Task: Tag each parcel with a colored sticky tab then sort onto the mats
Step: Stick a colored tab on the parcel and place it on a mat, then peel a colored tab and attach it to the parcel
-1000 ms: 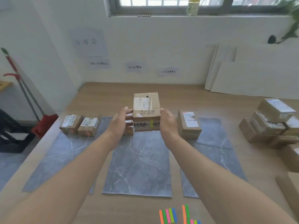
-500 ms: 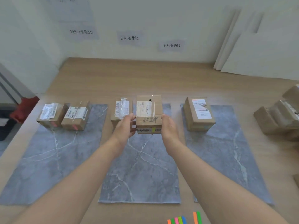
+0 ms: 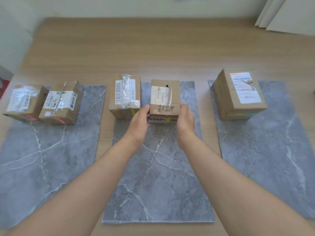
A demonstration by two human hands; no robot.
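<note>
Parcel [image 3: 165, 101], a small brown carton with black handwriting on its near top flap and a yellow-green tab [image 3: 168, 119] on its front face, is at the far end of the middle mat [image 3: 158, 184], clasped from both sides; I cannot tell whether its base touches the mat. The left grip [image 3: 139, 122], a bare hand, curls against the carton's left side with the thumb on the near top edge. The right grip [image 3: 185, 121] cups the right side, fingers bent along that wall. Both grips are closed on the carton, only as wide as it is. At the middle mat's far left corner, just beside the held carton, stands a barcode parcel [image 3: 125, 96] bearing a yellow tab [image 3: 133, 111]. Left of the middle mat, the left mat [image 3: 51, 159] carries a far-left parcel [image 3: 25, 101] and a taped parcel [image 3: 60, 102], both red-tabbed. To its right, the right mat [image 3: 264, 150] carries a larger parcel [image 3: 238, 94]. All three mats lie on the wooden table [image 3: 136, 48].
</note>
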